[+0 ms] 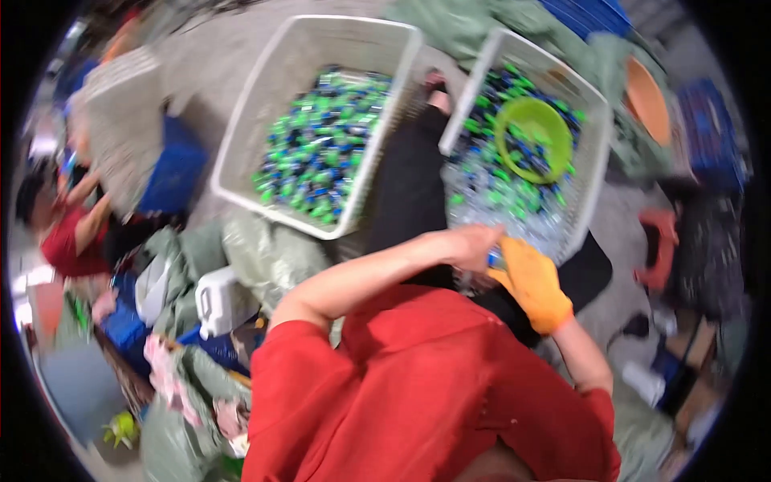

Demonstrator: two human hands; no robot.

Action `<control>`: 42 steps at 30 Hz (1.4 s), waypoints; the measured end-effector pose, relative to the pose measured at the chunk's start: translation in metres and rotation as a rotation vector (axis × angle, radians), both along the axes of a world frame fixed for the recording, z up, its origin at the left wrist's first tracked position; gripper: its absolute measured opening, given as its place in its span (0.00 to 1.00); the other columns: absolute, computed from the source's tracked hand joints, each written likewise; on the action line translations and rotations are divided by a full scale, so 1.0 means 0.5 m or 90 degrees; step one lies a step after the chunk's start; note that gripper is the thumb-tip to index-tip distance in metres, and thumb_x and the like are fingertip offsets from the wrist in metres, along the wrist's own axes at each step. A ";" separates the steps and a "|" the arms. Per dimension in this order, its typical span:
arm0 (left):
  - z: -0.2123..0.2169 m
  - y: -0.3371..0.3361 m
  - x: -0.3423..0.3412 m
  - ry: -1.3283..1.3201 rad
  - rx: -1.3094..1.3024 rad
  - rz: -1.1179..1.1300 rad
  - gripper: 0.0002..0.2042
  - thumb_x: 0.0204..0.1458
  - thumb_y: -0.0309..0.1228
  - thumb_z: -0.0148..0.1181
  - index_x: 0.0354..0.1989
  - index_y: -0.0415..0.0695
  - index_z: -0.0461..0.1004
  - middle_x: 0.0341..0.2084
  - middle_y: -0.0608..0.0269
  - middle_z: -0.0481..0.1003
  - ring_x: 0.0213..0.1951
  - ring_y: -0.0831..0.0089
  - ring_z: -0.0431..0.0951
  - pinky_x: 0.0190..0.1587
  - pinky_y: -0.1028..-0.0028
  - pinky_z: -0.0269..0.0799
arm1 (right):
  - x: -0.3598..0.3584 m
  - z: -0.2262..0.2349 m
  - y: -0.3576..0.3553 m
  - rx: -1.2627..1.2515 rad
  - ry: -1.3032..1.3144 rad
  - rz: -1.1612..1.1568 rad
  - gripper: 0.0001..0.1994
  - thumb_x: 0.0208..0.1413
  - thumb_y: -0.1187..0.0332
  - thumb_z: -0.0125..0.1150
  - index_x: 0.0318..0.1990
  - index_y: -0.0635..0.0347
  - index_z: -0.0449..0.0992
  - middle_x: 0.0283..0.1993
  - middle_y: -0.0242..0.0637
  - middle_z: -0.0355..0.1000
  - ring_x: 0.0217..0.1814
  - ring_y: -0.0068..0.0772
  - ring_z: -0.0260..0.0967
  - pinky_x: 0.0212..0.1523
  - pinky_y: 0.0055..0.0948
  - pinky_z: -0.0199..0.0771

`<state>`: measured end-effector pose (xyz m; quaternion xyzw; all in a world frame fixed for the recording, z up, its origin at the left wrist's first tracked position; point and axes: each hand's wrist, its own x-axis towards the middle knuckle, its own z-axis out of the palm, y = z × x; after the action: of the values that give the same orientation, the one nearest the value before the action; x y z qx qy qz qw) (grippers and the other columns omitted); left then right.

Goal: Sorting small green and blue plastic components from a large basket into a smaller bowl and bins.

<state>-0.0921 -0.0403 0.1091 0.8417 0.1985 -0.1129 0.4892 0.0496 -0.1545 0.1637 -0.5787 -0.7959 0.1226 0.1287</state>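
Bare left hand (pixel 472 247) and orange-gloved right hand (pixel 536 287) meet, mostly hiding a small blue piece (pixel 495 261).
I catch only a sliver of it between them, so its direction and long axis escape me. The left forearm (pixel 371 273) crosses rightward; the right forearm (pixel 581 353) angles away and inward. Both hands look curled; how far open, or which of the 2 grips it, I can't tell.

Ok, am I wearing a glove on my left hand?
No, the left hand is bare, while the orange glove is on the right hand.
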 end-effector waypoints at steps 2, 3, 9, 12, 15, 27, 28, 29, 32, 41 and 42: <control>0.035 0.008 0.004 0.031 0.086 -0.053 0.25 0.36 0.28 0.65 0.44 0.37 0.61 0.28 0.43 0.76 0.31 0.45 0.76 0.32 0.57 0.72 | -0.004 -0.006 -0.002 -0.160 -0.013 -0.087 0.24 0.50 0.52 0.58 0.47 0.61 0.67 0.37 0.45 0.70 0.33 0.49 0.68 0.32 0.40 0.66; 0.023 0.005 0.005 0.011 0.114 -0.048 0.26 0.36 0.27 0.64 0.45 0.37 0.61 0.28 0.43 0.76 0.31 0.45 0.76 0.32 0.57 0.72 | -0.005 -0.018 -0.001 -0.150 -0.027 -0.110 0.23 0.50 0.51 0.58 0.45 0.61 0.67 0.35 0.45 0.70 0.32 0.50 0.68 0.32 0.40 0.66; -0.014 0.001 0.041 -0.030 0.262 -0.009 0.26 0.42 0.26 0.59 0.51 0.36 0.59 0.23 0.47 0.76 0.25 0.48 0.77 0.26 0.60 0.72 | 0.033 -0.095 0.021 -0.113 -0.072 -0.175 0.17 0.47 0.57 0.59 0.37 0.60 0.70 0.29 0.42 0.72 0.28 0.50 0.69 0.29 0.40 0.67; -0.021 0.001 0.057 -0.049 0.418 0.040 0.24 0.45 0.26 0.55 0.52 0.35 0.59 0.20 0.51 0.75 0.21 0.54 0.77 0.21 0.63 0.71 | 0.060 -0.148 0.030 -0.017 0.010 -0.109 0.15 0.44 0.60 0.62 0.34 0.61 0.71 0.25 0.42 0.71 0.23 0.42 0.68 0.23 0.37 0.66; 0.009 0.010 0.063 -0.084 0.458 -0.008 0.24 0.46 0.26 0.53 0.53 0.35 0.58 0.18 0.54 0.74 0.18 0.58 0.76 0.18 0.65 0.69 | 0.077 -0.115 0.052 -0.292 0.231 -0.142 0.15 0.44 0.58 0.64 0.32 0.61 0.72 0.26 0.41 0.72 0.23 0.38 0.67 0.24 0.34 0.66; 0.025 0.151 -0.063 -0.042 0.509 0.248 0.25 0.44 0.28 0.59 0.54 0.49 0.63 0.18 0.59 0.75 0.16 0.57 0.74 0.18 0.64 0.67 | 0.112 -0.045 0.195 -0.541 0.431 -0.162 0.28 0.41 0.54 0.67 0.48 0.61 0.70 0.37 0.43 0.73 0.35 0.37 0.70 0.37 0.29 0.71; 0.044 0.187 -0.084 0.100 0.485 0.349 0.25 0.44 0.30 0.62 0.53 0.52 0.64 0.22 0.56 0.77 0.21 0.55 0.77 0.23 0.61 0.70 | 0.153 -0.055 0.195 -0.457 0.278 -0.228 0.27 0.42 0.55 0.65 0.50 0.59 0.69 0.40 0.43 0.73 0.37 0.40 0.71 0.39 0.31 0.71; 0.049 0.225 -0.124 0.114 0.482 0.399 0.25 0.43 0.34 0.65 0.52 0.55 0.64 0.25 0.54 0.77 0.25 0.54 0.78 0.27 0.60 0.71 | 0.211 -0.076 0.191 -0.374 0.124 -0.288 0.27 0.43 0.55 0.64 0.52 0.56 0.68 0.42 0.43 0.73 0.39 0.43 0.71 0.42 0.33 0.71; 0.019 0.308 -0.249 0.339 0.496 0.432 0.32 0.40 0.38 0.69 0.56 0.48 0.62 0.33 0.55 0.79 0.33 0.52 0.78 0.36 0.62 0.73 | 0.409 -0.279 0.137 -0.141 -0.047 -0.367 0.19 0.46 0.58 0.55 0.45 0.56 0.69 0.40 0.42 0.74 0.43 0.49 0.70 0.43 0.40 0.69; -0.169 0.298 0.291 -0.121 0.296 0.148 0.11 0.47 0.30 0.58 0.39 0.42 0.72 0.30 0.52 0.77 0.31 0.53 0.76 0.33 0.61 0.71 | 0.518 -0.345 0.153 -0.105 -0.035 -0.543 0.14 0.53 0.62 0.50 0.44 0.58 0.71 0.39 0.42 0.73 0.44 0.45 0.70 0.44 0.35 0.69; -0.226 0.292 0.352 -0.074 0.351 0.124 0.09 0.49 0.27 0.53 0.40 0.42 0.70 0.29 0.52 0.75 0.30 0.52 0.76 0.32 0.59 0.72 | 0.524 -0.357 0.159 -0.066 -0.077 -0.521 0.13 0.53 0.62 0.49 0.43 0.58 0.71 0.38 0.42 0.73 0.44 0.45 0.70 0.44 0.34 0.69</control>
<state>0.0838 0.1059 -0.0041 0.9249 0.2733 0.0417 0.2611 0.3118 -0.0752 -0.0148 -0.8590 -0.4994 0.0672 0.0905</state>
